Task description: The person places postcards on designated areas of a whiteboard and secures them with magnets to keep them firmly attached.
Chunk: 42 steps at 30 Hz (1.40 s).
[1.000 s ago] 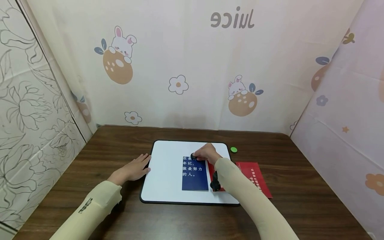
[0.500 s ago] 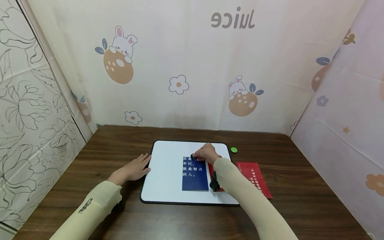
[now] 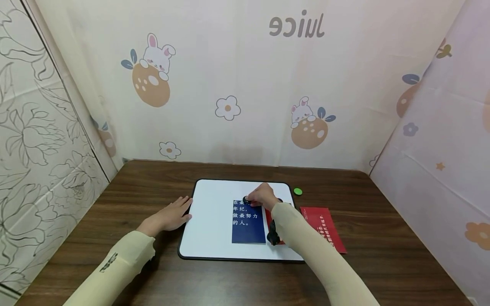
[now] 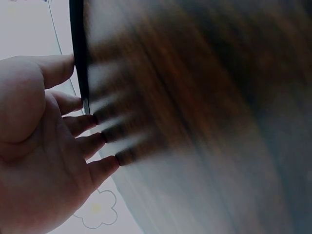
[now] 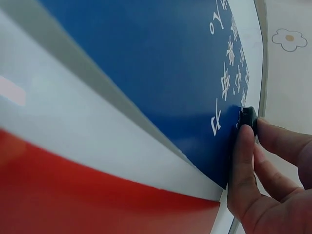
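Apparently one red card [image 3: 318,216] waited its turn right of the whiteboard [image 3: 206,221]; on it lay a second red card [image 5: 97,204] and a blue card [image 3: 248,233]. The left hand [image 3: 170,215], fingers spread, touched the board's left edge; the right hand [image 3: 263,195] pinched a black piece [image 5: 249,117] (likely a magnet) at the blue card's top.

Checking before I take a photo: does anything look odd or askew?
Mainly the "Juice" lettering on the backdrop stands out: it reads mirrored. The blue card and whiteboard look roughly straight, and I see nothing spilled or damaged.
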### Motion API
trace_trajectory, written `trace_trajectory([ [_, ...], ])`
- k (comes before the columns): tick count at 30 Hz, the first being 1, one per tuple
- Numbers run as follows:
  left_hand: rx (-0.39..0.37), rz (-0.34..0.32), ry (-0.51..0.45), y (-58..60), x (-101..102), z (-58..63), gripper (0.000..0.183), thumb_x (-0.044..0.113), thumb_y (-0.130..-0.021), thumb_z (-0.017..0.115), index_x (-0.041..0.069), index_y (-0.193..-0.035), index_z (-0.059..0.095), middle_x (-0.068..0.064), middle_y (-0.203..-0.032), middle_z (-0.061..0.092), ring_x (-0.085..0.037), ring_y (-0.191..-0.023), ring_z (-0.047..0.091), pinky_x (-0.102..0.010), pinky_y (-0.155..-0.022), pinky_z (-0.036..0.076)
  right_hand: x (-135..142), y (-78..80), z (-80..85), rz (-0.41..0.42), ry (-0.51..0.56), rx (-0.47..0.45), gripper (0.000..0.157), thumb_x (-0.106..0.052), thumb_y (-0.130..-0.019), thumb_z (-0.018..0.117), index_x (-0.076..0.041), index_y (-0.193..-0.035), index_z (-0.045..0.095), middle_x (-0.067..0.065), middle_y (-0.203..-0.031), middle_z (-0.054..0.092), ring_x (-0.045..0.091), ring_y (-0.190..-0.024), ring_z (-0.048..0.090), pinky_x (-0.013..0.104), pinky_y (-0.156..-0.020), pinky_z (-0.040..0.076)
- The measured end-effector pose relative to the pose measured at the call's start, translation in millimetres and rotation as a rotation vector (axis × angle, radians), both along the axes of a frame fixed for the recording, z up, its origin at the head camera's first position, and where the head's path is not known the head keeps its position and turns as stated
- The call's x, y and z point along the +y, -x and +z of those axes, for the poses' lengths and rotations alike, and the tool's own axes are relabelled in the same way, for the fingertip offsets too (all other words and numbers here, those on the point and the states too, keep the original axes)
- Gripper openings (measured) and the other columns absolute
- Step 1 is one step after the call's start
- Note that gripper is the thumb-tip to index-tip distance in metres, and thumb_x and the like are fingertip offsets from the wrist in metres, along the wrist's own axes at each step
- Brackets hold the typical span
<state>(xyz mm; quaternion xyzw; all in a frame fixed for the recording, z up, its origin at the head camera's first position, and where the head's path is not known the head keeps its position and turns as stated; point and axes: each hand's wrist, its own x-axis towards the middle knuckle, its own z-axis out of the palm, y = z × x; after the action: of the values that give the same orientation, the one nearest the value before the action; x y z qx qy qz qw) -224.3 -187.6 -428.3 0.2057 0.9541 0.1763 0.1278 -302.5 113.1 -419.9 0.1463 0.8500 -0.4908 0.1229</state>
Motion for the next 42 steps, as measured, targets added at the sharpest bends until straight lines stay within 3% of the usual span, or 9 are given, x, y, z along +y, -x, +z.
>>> trace_trajectory([
  [18, -0.001, -0.007, 0.000, 1.2, -1, -3.2, 0.059, 0.023, -0.102, 0.046, -0.006, -0.148, 0.023, -0.030, -0.152, 0.017, -0.045, -0.140, 0.012, -0.060, -0.109, 0.016, 0, 6.1, -3.5, 0.025, -0.033, 0.007, 0.013, -0.001, -0.080, 0.075, 0.006, -0.088, 0.069, 0.016, -0.080, 0.067, 0.021, -0.059, 0.066, 0.025, -0.057, 0.055],
  [35, -0.004, -0.005, 0.011, 1.1, 0, -0.6, 0.058, 0.022, -0.102, 0.046, -0.006, -0.147, 0.024, -0.030, -0.152, 0.018, -0.045, -0.140, 0.012, -0.059, -0.109, 0.016, 19, -3.0, 22.7, 0.009, 0.022, 0.004, 0.019, -0.007, -0.081, 0.076, 0.006, -0.094, 0.070, 0.017, -0.087, 0.067, 0.024, -0.073, 0.068, 0.031, -0.066, 0.057],
  [42, -0.001, -0.007, 0.019, 0.1, 0, 0.7, 0.058, 0.023, -0.101, 0.046, -0.006, -0.147, 0.025, -0.030, -0.151, 0.019, -0.045, -0.140, 0.013, -0.059, -0.109, 0.017, 40, -16.4, 38.8, 0.041, 0.053, -0.015, 0.025, -0.011, -0.084, 0.073, 0.003, -0.104, 0.070, 0.016, -0.095, 0.069, 0.028, -0.085, 0.069, 0.036, -0.079, 0.055],
])
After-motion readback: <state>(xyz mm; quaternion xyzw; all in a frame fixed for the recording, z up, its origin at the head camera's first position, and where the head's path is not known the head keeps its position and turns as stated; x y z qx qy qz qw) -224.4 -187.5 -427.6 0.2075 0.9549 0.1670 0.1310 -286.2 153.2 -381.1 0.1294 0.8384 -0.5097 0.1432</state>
